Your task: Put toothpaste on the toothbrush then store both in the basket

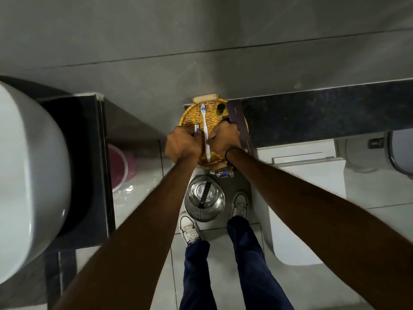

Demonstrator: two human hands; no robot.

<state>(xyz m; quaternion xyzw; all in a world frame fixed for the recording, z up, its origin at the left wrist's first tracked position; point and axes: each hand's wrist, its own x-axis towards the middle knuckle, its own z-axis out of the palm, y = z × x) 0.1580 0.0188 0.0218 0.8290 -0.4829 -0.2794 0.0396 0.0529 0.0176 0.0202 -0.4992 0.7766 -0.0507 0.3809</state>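
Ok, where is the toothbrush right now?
In the head view the toothbrush lies over the wicker basket, bristles toward the wall, between both hands; the right hand pinches its handle.
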